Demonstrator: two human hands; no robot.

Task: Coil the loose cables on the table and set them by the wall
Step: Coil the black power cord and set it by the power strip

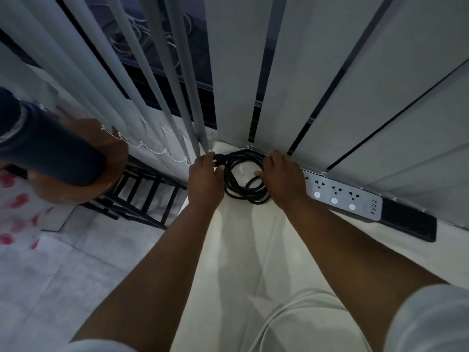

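1. The black cable [245,177] is already coiled and lies on the white table [243,250], at the far corner close to the blinds [317,85].
2. The left hand [204,179] grasps its plug end; the right hand [284,179] rests with loose fingers on the coil.
3. A white cord [269,323] near the person seems not coiled yet.
4. The power strip [342,196] lies just beside the coil.
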